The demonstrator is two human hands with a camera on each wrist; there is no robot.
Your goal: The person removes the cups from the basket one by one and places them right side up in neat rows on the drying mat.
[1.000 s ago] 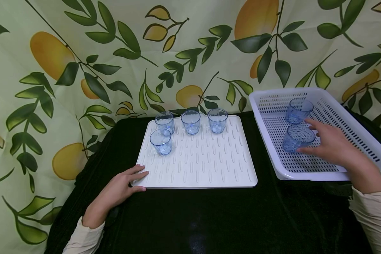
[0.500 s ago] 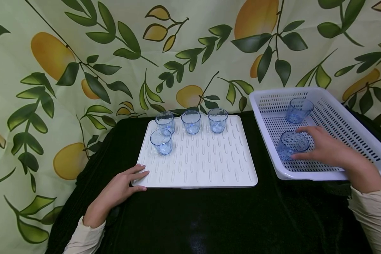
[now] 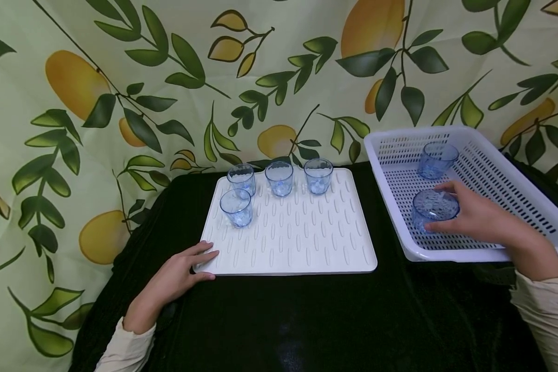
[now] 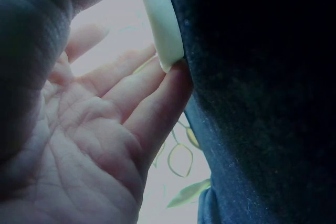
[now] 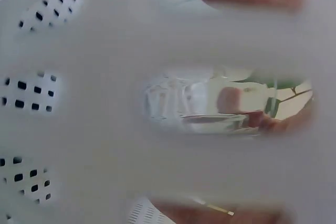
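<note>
In the head view my right hand point(image 3: 479, 214) holds a clear blue glass point(image 3: 430, 219) inside the white basket, thumb on its near side and fingers at the far side. A second blue glass point(image 3: 437, 161) stands behind it in the basket. My left hand point(image 3: 174, 279) rests at the near left corner of a white ribbed tray point(image 3: 302, 245). Its fingers lie fairly straight against the edge; in the left wrist view the tray's edge point(image 4: 164, 24) touches them. Several blue glasses stand on the tray, among them a front-left glass point(image 3: 237, 209) and a back-right glass point(image 3: 318, 178).
The white perforated basket point(image 3: 402, 247) stands right of the tray; its slotted wall point(image 5: 105, 129) blocks most of the right wrist view. Black cloth point(image 3: 279, 320) covers the table. A fruit-patterned cloth point(image 3: 167, 113) hangs directly behind.
The glass by my right hand first shifted forward and left within the basket, then slightly back to the right. My right fingers now sit closer around it. The left hand stays on the tray.
</note>
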